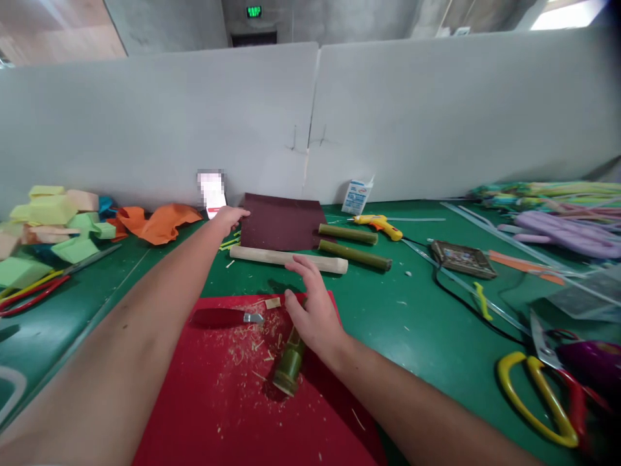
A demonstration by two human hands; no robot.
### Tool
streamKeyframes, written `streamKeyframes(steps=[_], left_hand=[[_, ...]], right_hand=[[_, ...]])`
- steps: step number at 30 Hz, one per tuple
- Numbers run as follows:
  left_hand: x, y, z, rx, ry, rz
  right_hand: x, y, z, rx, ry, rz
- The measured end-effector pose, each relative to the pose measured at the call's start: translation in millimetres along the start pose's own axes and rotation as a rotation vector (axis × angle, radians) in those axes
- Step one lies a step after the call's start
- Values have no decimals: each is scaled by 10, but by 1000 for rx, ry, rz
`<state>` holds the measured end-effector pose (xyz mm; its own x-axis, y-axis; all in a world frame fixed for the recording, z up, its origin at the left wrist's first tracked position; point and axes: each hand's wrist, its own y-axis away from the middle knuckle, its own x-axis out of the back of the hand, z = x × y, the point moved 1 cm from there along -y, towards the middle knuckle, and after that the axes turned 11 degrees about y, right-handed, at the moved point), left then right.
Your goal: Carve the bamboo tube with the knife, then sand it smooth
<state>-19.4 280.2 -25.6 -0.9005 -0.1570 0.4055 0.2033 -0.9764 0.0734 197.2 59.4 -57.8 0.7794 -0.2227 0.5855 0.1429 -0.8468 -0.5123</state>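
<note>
My left hand (231,219) is stretched far forward beside the phone (212,194). A finger points right and meets the left edge of a dark maroon sheet (281,223) in view; contact is unclear. My right hand (313,304) hovers with fingers spread, holding nothing, over the upper end of a green bamboo piece (289,369), partly hiding it. Just beyond its fingertips lies a pale peeled stick (272,256). A dark-red-handled carving knife (220,316) and a small pale chip (272,303) rest on the red mat (242,414) among shavings.
Two green bamboo lengths (356,254), a yellow glue gun (381,225) and a drink carton (358,197) stand toward the back. Yellow-handled scissors (538,395) and a corded dark box (463,259) are right. Folded paper (53,217) and red-handled scissors (43,291) lie left. A grey partition (155,123) closes the back.
</note>
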Motion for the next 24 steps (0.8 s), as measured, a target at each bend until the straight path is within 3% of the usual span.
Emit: streamKeyframes(steps=[5, 10, 17, 24], left_hand=[[-14, 43, 85, -181, 1, 13], [102, 138, 256, -401, -13, 123], [503, 473, 402, -629, 24, 330], [949, 844, 393, -713, 137, 502]], right_hand=[[-10, 1, 2, -6, 0, 7], [14, 2, -16, 5, 10, 21], [42, -34, -31, 33, 25, 52], [38, -43, 11, -58, -103, 108]])
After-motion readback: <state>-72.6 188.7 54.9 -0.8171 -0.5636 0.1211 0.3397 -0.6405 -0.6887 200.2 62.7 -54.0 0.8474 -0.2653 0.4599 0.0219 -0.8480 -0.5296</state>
